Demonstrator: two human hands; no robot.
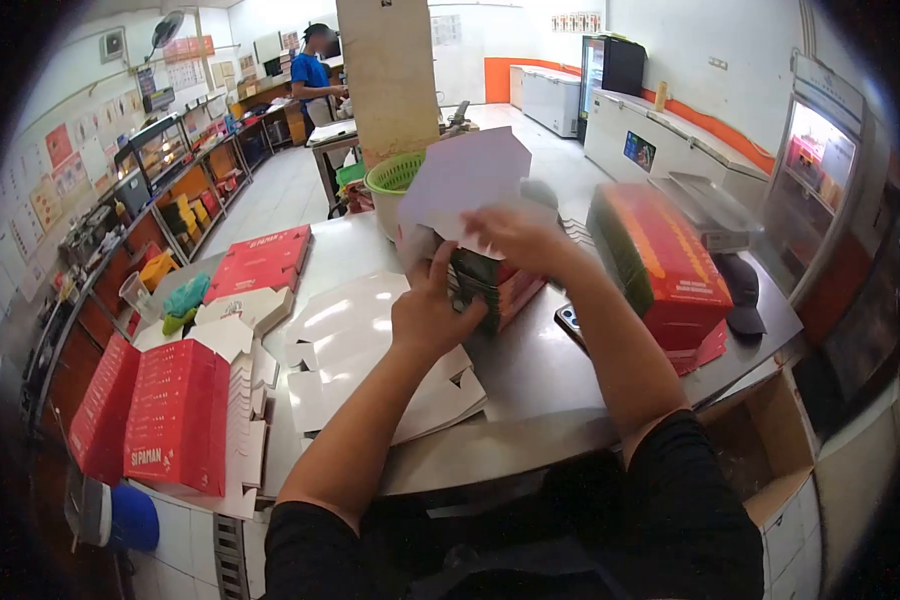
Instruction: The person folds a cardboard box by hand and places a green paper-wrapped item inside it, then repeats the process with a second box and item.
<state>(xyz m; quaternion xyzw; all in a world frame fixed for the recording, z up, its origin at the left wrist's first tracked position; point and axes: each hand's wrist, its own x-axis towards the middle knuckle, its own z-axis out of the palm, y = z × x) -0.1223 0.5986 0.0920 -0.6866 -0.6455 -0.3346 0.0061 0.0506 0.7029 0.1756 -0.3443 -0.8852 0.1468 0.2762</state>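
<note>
A pale cardboard sheet (470, 180), flat and cut like an unfolded box, is raised above the steel table. My right hand (515, 242), somewhat blurred, is closed at its lower edge. Just below and to the left, my left hand (435, 312) has its fingers spread, with index finger and thumb against a stack of dark-edged card (473, 278). The red side of this stack shows to its right; the raised sheet hides its far part. Flat white box blanks (370, 345) lie under my left forearm.
Red box stacks stand at left (175, 415) and right (660, 255). A phone (570, 322), a dark cap (740, 290) and metal trays (705, 205) lie on the right. Behind are a green basket (395, 173) and a pillar (388, 80). A person in blue (310, 75) stands far back.
</note>
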